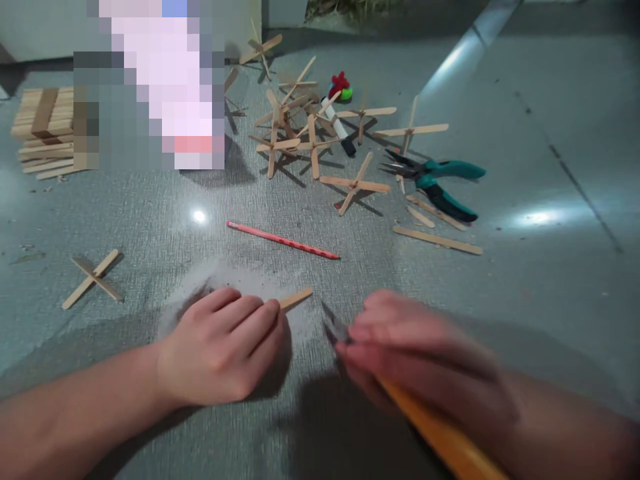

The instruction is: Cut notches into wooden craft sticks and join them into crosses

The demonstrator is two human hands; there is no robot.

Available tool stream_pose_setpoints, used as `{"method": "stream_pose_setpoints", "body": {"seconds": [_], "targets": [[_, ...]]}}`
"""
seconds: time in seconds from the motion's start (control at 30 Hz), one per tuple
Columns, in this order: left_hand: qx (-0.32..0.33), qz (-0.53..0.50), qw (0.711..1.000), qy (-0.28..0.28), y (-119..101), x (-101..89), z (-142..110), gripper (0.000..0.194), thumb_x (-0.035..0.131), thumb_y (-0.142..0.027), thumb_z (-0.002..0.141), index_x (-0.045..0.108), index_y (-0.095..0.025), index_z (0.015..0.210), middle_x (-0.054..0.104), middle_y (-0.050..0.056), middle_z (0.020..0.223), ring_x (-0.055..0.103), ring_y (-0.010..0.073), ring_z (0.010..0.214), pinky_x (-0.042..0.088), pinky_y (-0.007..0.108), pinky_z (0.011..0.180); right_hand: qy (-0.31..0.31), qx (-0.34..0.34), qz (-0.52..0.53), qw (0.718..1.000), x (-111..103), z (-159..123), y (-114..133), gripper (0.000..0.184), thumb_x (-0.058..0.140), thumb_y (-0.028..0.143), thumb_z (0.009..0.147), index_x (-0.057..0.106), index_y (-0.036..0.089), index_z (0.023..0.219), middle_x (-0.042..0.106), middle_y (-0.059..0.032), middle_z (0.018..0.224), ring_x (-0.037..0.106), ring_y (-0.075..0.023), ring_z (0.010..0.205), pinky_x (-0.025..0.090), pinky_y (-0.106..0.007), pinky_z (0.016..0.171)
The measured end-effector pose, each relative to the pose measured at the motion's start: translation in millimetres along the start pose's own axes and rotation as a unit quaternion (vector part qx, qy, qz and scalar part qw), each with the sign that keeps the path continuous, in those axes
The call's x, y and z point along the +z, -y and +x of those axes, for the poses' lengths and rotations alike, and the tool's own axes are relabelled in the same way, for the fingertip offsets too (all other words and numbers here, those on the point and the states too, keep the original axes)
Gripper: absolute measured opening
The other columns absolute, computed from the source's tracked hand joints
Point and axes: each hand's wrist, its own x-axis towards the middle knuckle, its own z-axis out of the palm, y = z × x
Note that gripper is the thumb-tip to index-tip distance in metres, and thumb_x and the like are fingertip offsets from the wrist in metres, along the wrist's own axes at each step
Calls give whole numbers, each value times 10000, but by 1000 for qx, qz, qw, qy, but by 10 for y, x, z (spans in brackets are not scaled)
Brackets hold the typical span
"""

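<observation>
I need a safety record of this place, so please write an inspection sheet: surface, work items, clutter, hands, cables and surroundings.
Surface: grey and textured; pale powdery patch beside the left hand.
Work items: wooden stick; orange tool with a metal tip, blurred.
Clutter: crossed-stick pieces, red pencil, marker, teal-handled pliers, stick bundle.
Hands: left closed on the stick; right hand closed on the tool, its tip apart from the stick.
Cables: nothing seen.
Surroundings: pale panel behind; a pixelated patch hides part of the upper left.
</observation>
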Motion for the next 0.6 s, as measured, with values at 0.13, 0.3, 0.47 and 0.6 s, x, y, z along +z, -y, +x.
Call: {"method": "stream_pose_setpoints", "body": {"seconds": [0.13, 0.3, 0.47, 0.6], "targets": [[-41, -57, 997, 20, 17, 54, 10, 178, 564, -136, 1012, 720, -130, 926, 782, 42, 835, 697, 149, 655, 539, 296, 589, -91, 44, -29, 994, -11, 206, -84, 271, 708, 54, 835, 712, 264, 1006, 714, -31, 877, 711, -172, 718, 634, -305, 662], [-242, -161, 957, -10, 209, 100, -24, 117, 596, -198, 1005, 711, -213, 1017, 771, 18, 973, 698, 150, 841, 553, 306, 729, -55, 108, -4, 993, 52, 315, -96, 217, 696, 77, 864, 660, 269, 959, 707, -19, 880, 706, -161, 758, 610, -293, 668], [-193, -185, 959, 92, 331, 158, -17, 316, 501, -145, 1007, 730, -268, 1187, 684, 79, 1247, 614, 255, 1136, 489, 493, 984, -59, 146, 23, 987, 21, 267, -98, 174, 633, 110, 887, 659, 267, 956, 686, -19, 850, 694, -176, 774, 576, -321, 673], [-143, -167, 967, 129, 325, 191, 4, 318, 532, -274, 1047, 722, -353, 1289, 583, 84, 1455, 494, 331, 1375, 386, 625, 1162, -35, 164, 37, 985, -9, 160, -111, 116, 613, 196, 948, 694, 268, 991, 740, -8, 827, 729, -180, 760, 582, -303, 660]]}}
